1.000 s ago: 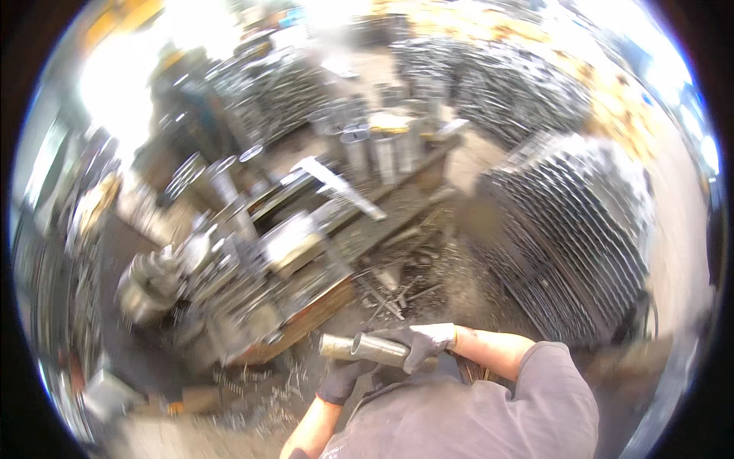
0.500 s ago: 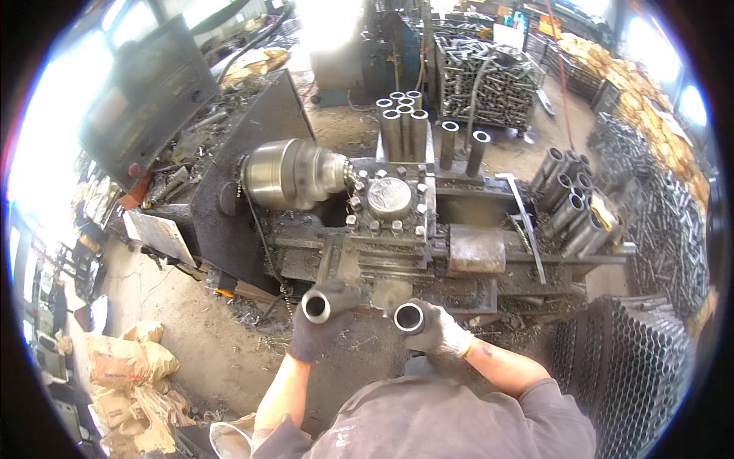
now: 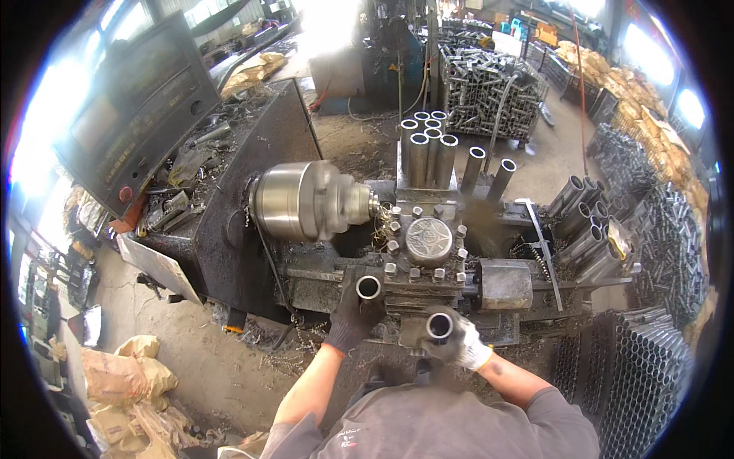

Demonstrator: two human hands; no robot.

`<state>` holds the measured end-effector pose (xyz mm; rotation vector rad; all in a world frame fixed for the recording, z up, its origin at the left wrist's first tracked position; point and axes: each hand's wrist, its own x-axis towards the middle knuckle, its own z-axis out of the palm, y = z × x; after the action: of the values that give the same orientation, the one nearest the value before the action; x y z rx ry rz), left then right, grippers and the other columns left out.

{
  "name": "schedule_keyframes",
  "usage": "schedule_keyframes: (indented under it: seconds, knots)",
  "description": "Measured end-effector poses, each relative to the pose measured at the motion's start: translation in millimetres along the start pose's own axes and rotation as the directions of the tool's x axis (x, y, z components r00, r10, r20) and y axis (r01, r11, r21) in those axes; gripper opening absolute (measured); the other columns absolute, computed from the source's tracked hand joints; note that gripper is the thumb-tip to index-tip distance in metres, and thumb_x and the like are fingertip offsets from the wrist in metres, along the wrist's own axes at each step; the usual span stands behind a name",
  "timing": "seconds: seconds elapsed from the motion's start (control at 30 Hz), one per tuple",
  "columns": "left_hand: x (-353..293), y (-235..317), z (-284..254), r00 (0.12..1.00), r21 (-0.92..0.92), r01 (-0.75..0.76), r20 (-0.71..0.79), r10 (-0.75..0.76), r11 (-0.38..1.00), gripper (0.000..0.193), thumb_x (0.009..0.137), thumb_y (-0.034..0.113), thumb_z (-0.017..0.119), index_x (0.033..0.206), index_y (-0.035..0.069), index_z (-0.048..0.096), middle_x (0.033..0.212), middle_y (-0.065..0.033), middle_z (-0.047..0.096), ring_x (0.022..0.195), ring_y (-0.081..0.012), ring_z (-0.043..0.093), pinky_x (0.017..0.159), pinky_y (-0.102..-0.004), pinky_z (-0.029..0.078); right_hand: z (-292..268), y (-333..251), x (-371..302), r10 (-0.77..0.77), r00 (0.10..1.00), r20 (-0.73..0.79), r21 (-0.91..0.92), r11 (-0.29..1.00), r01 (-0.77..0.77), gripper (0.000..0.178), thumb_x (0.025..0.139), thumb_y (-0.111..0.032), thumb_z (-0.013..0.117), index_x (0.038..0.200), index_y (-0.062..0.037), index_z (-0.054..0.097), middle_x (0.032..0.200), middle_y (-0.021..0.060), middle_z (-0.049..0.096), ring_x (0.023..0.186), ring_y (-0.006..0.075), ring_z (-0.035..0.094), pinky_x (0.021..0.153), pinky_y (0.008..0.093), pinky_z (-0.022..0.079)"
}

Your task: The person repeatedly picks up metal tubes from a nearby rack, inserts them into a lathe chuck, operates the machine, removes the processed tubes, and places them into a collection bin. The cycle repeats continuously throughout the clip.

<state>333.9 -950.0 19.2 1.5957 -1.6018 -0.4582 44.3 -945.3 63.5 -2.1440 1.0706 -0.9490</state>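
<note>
My left hand (image 3: 353, 321), in a dark glove, is closed around a short metal tube (image 3: 368, 288), its open end facing up. It is beside the near left edge of the lathe's tool post (image 3: 428, 243). In my right hand (image 3: 462, 344), gloved in dark and white, a second metal tube (image 3: 440, 327) also shows its open mouth. That hand is in front of the tool post, to the right of my left hand. The lathe chuck (image 3: 294, 200) lies beyond, to the left, its jaw end blurred. Curly shavings (image 3: 384, 222) hang between chuck and tool post.
Several upright tubes (image 3: 432, 157) stand behind the tool post. A caliper (image 3: 541, 252) lies on the right, near a cluster of tilted tubes (image 3: 585, 222). Stacked tubes (image 3: 634, 367) fill the lower right. Paper sacks (image 3: 126, 375) sit at lower left; a metal crate (image 3: 489, 96) stands behind.
Both hands have moved forward, closer to the tool post, each still holding its tube. My left hand has advanced more. The whole view has shifted, so the lathe appears lower and farther right.
</note>
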Motion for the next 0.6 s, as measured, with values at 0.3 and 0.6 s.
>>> schedule_keyframes:
  seconds: [0.3, 0.6]
  knots:
    - [-120.0, -150.7, -136.3, 0.529, -0.849, 0.379, -0.129, -0.839, 0.369, 0.037, 0.108, 0.032, 0.060, 0.123, -0.002, 0.068, 0.097, -0.0085, 0.073, 0.080, -0.0172, 0.067, 0.072, -0.0296, 0.051, -100.0, -82.1, 70.1, 0.108, 0.993, -0.047, -0.019, 0.994, -0.109, 0.051, 0.083, -0.006, 0.074, 0.134, 0.0006, 0.069, 0.115, 0.0158, 0.077, 0.103, 0.0258, 0.075, 0.088, 0.0368, 0.062]
    - [-157.8, -258.6, -192.3, 0.557, 0.127, 0.522, -0.800, -0.224, 0.844, 0.042, 0.115, 0.033, 0.051, 0.134, -0.001, 0.063, 0.126, -0.0208, 0.068, 0.111, -0.0345, 0.067, 0.099, -0.0419, 0.052, -9.9, -58.1, 317.7, 0.505, 0.801, 0.322, -0.585, 0.771, -0.251, 0.085, 0.092, -0.052, 0.076, 0.159, -0.0068, 0.049, 0.143, 0.0241, 0.067, 0.125, 0.0367, 0.069, 0.108, 0.0420, 0.053]
